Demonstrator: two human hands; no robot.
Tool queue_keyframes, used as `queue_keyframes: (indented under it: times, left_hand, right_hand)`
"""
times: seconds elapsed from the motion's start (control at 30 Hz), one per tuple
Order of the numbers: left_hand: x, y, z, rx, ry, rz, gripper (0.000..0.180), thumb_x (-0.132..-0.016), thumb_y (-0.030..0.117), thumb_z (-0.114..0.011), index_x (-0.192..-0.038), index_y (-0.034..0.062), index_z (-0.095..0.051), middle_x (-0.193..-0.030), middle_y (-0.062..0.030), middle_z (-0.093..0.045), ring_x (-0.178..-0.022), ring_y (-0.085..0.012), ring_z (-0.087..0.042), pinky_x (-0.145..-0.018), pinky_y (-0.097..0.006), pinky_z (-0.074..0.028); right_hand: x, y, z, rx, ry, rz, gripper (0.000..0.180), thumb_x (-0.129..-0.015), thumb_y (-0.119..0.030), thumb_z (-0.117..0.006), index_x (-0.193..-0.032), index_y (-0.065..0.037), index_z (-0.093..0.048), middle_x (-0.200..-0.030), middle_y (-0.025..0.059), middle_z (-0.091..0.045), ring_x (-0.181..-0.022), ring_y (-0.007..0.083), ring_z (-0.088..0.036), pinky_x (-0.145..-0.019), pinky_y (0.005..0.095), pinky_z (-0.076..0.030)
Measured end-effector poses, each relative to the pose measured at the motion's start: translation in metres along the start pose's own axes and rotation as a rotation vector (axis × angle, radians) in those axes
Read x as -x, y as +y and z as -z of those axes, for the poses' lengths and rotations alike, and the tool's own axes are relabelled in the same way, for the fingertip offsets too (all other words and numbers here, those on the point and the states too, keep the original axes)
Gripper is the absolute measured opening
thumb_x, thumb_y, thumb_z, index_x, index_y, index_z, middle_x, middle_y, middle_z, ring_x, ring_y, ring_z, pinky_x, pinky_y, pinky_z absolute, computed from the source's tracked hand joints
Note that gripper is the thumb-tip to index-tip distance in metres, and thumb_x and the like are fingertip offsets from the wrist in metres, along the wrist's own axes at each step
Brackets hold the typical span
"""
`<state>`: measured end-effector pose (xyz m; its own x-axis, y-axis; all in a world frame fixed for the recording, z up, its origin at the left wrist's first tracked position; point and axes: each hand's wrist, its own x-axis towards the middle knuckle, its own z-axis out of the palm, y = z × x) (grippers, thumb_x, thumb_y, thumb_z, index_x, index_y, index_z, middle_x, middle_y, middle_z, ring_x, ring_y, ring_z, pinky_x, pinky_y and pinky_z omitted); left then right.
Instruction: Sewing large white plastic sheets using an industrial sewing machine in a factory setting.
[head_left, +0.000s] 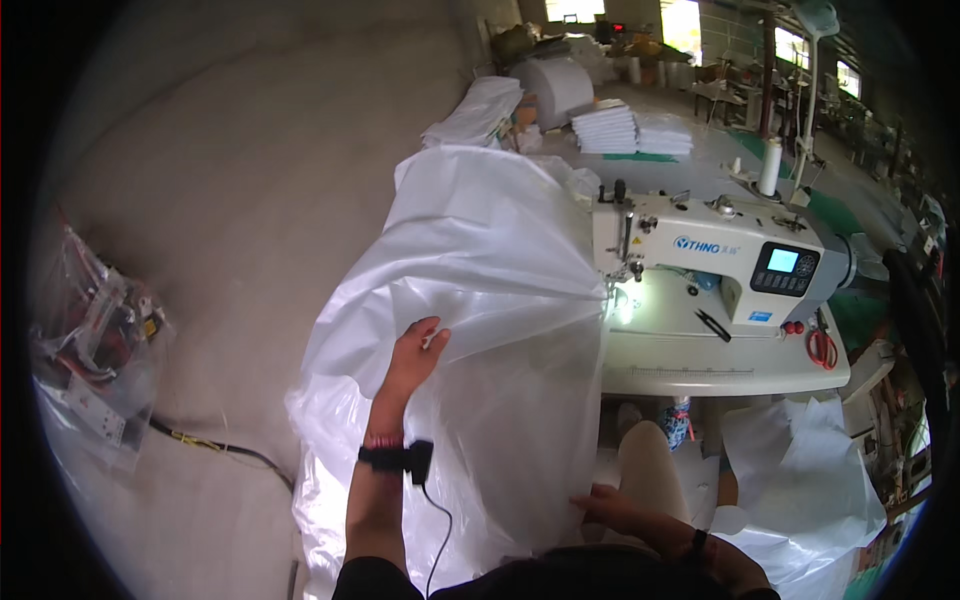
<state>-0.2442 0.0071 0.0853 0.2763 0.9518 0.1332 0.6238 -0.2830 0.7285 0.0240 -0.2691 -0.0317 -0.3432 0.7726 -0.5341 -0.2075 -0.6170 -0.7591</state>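
A large sheet of white translucent fabric [480, 250] drapes from the needle area of a white sewing machine [700, 255] down to my lap and the floor. My left hand [418, 352] reaches forward and pinches a fold of the fabric near its middle. My right hand [608, 505] grips the fabric's lower edge close to my knee. A black band with a cable sits on my left wrist.
The machine's table [720, 370] carries black snips [712, 323] and red-handled scissors [822, 347]. Stacks of folded white fabric [620, 130] and a large roll [555, 90] lie behind. A clear bag of parts [95, 350] rests at left. More white fabric [810, 480] lies at right.
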Motion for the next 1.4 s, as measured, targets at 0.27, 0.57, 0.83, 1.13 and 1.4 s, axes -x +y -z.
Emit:
queue_keyframes:
  times: [0.27, 0.57, 0.83, 1.13, 1.4]
  left_hand:
    - [0.151, 0.042, -0.089, -0.643, 0.219, -0.279, 0.030, -0.084, 0.027, -0.056, -0.102, 0.0026, -0.054, -0.083, -0.0170, -0.062, -0.073, -0.0328, -0.061, -0.063, -0.040, -0.049]
    - [0.235, 0.097, -0.121, -0.547, -0.176, -0.444, 0.006, -0.084, 0.014, -0.049, -0.083, 0.0102, -0.054, -0.064, -0.0078, -0.059, -0.055, -0.0275, -0.060, -0.048, -0.039, -0.047]
    - [0.268, 0.089, -0.121, -0.448, -0.317, -0.598, 0.014, -0.082, 0.012, -0.051, -0.093, 0.0075, -0.058, -0.072, -0.0073, -0.061, -0.059, -0.0247, -0.061, -0.044, -0.034, -0.045]
    - [0.232, 0.088, -0.076, 0.184, -0.918, -0.222, 0.020, -0.087, 0.024, -0.054, -0.101, 0.0108, -0.061, -0.080, -0.0077, -0.065, -0.070, -0.0196, -0.064, -0.066, -0.032, -0.051]
    - [0.013, 0.011, -0.010, -0.618, 0.333, -0.352, 0.031, -0.077, 0.009, -0.050, -0.107, 0.0085, -0.057, -0.112, -0.0109, -0.059, -0.112, -0.0322, -0.050, -0.094, -0.045, -0.039]
  right_hand:
    - [0.001, 0.005, -0.015, -0.172, 0.137, 0.109, 0.037, -0.088, -0.021, -0.055, -0.118, 0.000, -0.050, -0.111, 0.0107, -0.056, -0.097, 0.0216, -0.057, -0.082, 0.0361, -0.049]
    - [0.019, 0.003, -0.033, -0.192, 0.281, 0.305, 0.040, -0.091, -0.037, -0.048, -0.103, 0.001, -0.056, -0.083, 0.0057, -0.057, -0.067, 0.0129, -0.053, -0.056, 0.0275, -0.045]
    - [0.021, 0.007, -0.044, 0.155, 0.239, 0.398, 0.039, -0.087, -0.038, -0.049, -0.090, 0.000, -0.059, -0.070, 0.0050, -0.056, -0.060, 0.0137, -0.052, -0.050, 0.0294, -0.042]
    - [0.041, 0.019, -0.054, 0.265, -0.078, 0.186, 0.033, -0.085, -0.031, -0.053, -0.091, 0.001, -0.062, -0.078, 0.0062, -0.061, -0.070, 0.0159, -0.056, -0.065, 0.0306, -0.046]
    - [0.073, -0.010, -0.054, 0.477, -0.146, -0.091, 0.042, -0.088, -0.038, -0.053, -0.111, -0.003, -0.059, -0.109, 0.0120, -0.061, -0.105, 0.0208, -0.054, -0.092, 0.0312, -0.039]
